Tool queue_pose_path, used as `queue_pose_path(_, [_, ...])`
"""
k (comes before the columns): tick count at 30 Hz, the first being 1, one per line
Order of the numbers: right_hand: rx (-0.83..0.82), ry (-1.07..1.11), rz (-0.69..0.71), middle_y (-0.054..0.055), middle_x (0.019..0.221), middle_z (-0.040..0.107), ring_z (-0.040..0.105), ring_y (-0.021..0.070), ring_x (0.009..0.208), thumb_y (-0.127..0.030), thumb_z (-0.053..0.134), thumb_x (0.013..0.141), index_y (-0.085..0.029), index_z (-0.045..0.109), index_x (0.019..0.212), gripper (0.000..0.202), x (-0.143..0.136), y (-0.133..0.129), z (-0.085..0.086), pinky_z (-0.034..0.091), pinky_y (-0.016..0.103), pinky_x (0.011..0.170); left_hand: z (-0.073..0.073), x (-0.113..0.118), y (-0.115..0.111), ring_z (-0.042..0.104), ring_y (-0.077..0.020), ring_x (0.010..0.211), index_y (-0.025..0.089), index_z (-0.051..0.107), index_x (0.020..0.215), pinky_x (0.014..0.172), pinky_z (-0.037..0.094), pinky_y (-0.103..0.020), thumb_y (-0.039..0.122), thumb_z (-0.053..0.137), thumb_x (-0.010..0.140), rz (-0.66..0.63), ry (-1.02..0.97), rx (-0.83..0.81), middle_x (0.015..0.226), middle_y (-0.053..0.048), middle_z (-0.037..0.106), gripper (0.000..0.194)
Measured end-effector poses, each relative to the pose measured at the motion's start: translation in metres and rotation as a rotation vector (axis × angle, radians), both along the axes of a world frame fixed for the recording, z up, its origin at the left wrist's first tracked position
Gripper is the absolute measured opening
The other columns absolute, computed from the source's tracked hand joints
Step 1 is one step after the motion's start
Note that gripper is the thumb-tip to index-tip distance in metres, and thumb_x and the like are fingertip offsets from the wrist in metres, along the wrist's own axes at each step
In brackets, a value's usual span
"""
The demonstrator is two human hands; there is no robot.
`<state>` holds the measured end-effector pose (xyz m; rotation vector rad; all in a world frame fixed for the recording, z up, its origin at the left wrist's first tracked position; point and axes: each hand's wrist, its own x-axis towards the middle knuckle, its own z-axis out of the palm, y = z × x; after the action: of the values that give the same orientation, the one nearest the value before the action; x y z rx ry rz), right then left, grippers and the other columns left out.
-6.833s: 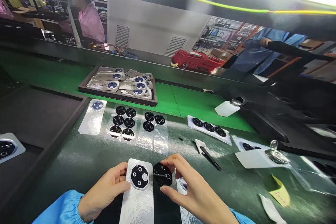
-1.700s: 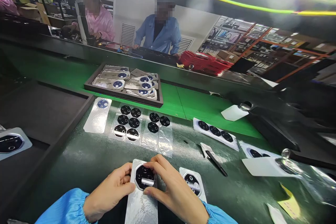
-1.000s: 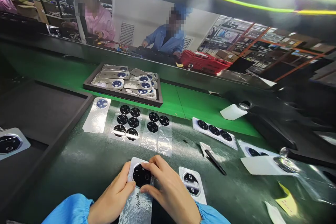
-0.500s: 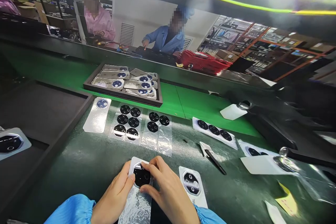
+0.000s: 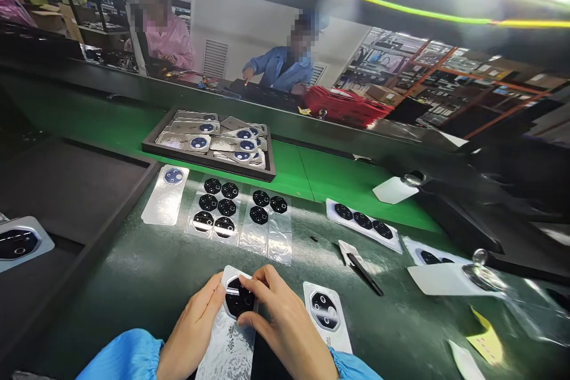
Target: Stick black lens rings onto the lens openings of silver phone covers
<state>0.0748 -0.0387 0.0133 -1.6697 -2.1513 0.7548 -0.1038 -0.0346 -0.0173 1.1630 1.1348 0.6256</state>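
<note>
A silvery panel point(image 5: 229, 347) with dark printed characters stands tilted at the front middle, a black octagonal plate point(image 5: 238, 298) at its upper end. My left hand point(image 5: 193, 320) grips the panel's left edge, its fingers pressed together. My right hand point(image 5: 285, 314) holds the black plate between thumb and index finger at its right side. Just right of that hand lies a second silvery panel point(image 5: 341, 341) with a black octagon. Clear sheets of black octagonal plates point(image 5: 214, 237) lie beyond my hands, and a silvery panel point(image 5: 162, 199) lies to their left.
A dark tray point(image 5: 207, 163) of panels stands at the back on a green strip. Black tweezers point(image 5: 367, 276), a strip of black plates point(image 5: 329, 214), white cards point(image 5: 436, 282) and yellow paper point(image 5: 487, 341) lie to the right. Two people sit beyond the bench.
The left thumb has drawn back from the black plate to the panel's edge, showing more of the plate. The panel's lower end has shifted slightly left. The right hand is almost unmoved.
</note>
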Motion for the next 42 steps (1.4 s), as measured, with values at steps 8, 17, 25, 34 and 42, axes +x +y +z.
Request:
queue_pose_path(8, [0.146, -0.026, 0.016, 0.004, 0.097, 0.055, 0.059, 0.0206, 0.084, 0.001, 0.075, 0.070, -0.022, 0.058, 0.110, 0.050, -0.005, -0.005, -0.004, 0.056, 0.035, 0.070, -0.001, 0.005, -0.009, 0.036, -0.0301, 0.141, 0.023, 0.037, 0.146, 0.111, 0.033, -0.043, 0.057, 0.033, 0.099, 0.005, 0.173, -0.018, 0.150, -0.007, 0.046, 0.058])
queue_pose_path(17, [0.201, -0.029, 0.039, 0.004, 0.097, 0.055, 0.060, 0.0213, 0.086, 0.004, 0.072, 0.069, -0.022, 0.058, 0.111, 0.052, -0.006, -0.003, -0.007, 0.056, 0.035, 0.070, 0.002, 0.003, -0.007, 0.029, -0.0293, 0.145, 0.026, 0.029, 0.148, 0.103, 0.041, -0.039, 0.053, 0.029, 0.101, -0.082, 0.166, 0.084, 0.155, -0.006, 0.039, 0.054])
queue_pose_path(25, [0.197, -0.181, 0.068, 0.005, 0.096, 0.059, 0.063, 0.0250, 0.086, -0.003, 0.079, 0.068, -0.019, 0.061, 0.110, 0.049, -0.009, -0.002, -0.001, 0.058, 0.038, 0.065, -0.002, 0.003, -0.006, 0.028, -0.0272, 0.145, 0.025, 0.029, 0.146, 0.102, 0.040, -0.036, 0.051, 0.028, 0.102, -0.072, 0.132, 0.118, 0.148, -0.007, 0.047, 0.051])
queue_pose_path(34, [0.091, 0.096, -0.012, 0.004, 0.102, 0.057, 0.061, 0.0208, 0.091, -0.012, 0.076, 0.077, -0.023, 0.061, 0.111, 0.039, 0.003, 0.005, 0.003, 0.055, 0.035, 0.077, 0.003, 0.003, 0.001, 0.060, -0.0225, 0.104, 0.024, 0.041, 0.138, 0.099, 0.040, -0.035, 0.048, 0.031, 0.102, -0.024, 0.057, 0.136, 0.133, -0.007, 0.058, 0.044])
queue_pose_path(42, [-0.223, 0.583, -0.213, 0.003, 0.095, 0.058, 0.063, 0.0171, 0.080, -0.036, 0.050, 0.094, -0.022, 0.050, 0.128, 0.037, 0.016, 0.000, -0.017, 0.054, 0.032, 0.068, 0.006, 0.003, 0.001, 0.056, -0.0221, 0.107, 0.023, 0.045, 0.128, 0.097, 0.040, -0.033, 0.048, 0.032, 0.102, -0.006, -0.007, 0.096, 0.121, -0.006, 0.062, 0.039])
